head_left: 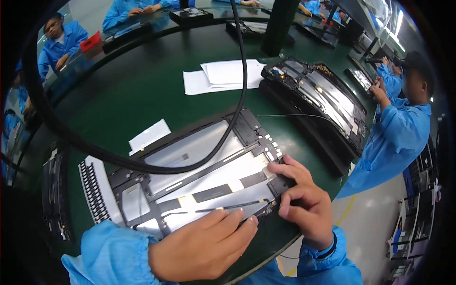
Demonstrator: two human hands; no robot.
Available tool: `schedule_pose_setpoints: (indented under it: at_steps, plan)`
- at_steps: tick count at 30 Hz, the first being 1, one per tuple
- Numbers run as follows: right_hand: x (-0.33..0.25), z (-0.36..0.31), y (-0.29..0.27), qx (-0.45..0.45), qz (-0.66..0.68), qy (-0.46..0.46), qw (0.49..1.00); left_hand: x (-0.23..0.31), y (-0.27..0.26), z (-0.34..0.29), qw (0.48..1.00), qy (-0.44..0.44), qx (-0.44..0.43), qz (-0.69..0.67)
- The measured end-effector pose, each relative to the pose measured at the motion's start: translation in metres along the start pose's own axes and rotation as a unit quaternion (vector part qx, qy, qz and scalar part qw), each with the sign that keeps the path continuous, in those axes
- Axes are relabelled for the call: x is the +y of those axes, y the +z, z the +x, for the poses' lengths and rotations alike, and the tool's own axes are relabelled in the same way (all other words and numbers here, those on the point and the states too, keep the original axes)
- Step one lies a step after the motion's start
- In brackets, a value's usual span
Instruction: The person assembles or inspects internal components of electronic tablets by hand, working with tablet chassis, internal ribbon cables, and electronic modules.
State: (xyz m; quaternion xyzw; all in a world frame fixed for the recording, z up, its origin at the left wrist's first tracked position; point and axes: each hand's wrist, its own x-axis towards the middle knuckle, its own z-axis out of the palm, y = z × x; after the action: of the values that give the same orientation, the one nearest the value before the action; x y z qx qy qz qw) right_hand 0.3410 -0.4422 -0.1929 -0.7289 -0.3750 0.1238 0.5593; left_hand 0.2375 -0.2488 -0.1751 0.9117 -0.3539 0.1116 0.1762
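Note:
In front of me on the green bench lies an opened flat device chassis (199, 142), with a black frame, silver metal plates and dark strips. My left hand (206, 244) rests along its near edge, fingers stretched out beside a thin black cable (228, 208). At the right end, my right hand (306, 199) has its fingers apart. Its index fingertip touches the chassis near a small light piece (269, 172), and its thumb is by the near right corner. No held object shows in either hand.
A thick black cable (142, 166) loops across the view above the chassis. A sheet with black pieces (97, 190) lies left, a white slip (149, 135) behind. White papers (223, 76) and another chassis (318, 95) on a black box are farther off. A person (396, 123) stands right.

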Motion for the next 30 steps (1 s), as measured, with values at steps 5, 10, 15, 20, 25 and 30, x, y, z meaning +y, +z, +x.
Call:
schedule_pose_setpoints:
  at_steps: [5,10,15,20,25,30]
  plan:
    - [-0.005,0.006,0.003,-0.013,-0.032,-0.003,0.999,0.004,-0.002,-0.008,0.999,-0.029,0.041,-0.019]
    - [-0.005,0.007,0.001,-0.005,-0.038,0.01,0.999,0.001,-0.002,-0.003,1.0,-0.019,0.02,0.006]
    - [-0.006,0.004,0.002,-0.004,-0.064,0.003,0.998,0.005,-0.003,-0.003,0.999,-0.025,0.026,-0.002]
    - [-0.006,0.004,0.005,-0.001,-0.072,-0.008,0.997,0.006,-0.007,-0.002,1.0,-0.019,0.017,0.015]
    - [-0.004,0.002,0.001,0.004,-0.085,-0.019,0.996,0.018,0.02,0.016,0.933,-0.19,0.199,-0.231]
    - [0.006,-0.006,-0.007,0.08,0.057,0.005,0.995,0.006,0.002,0.01,1.0,-0.004,0.029,0.009]
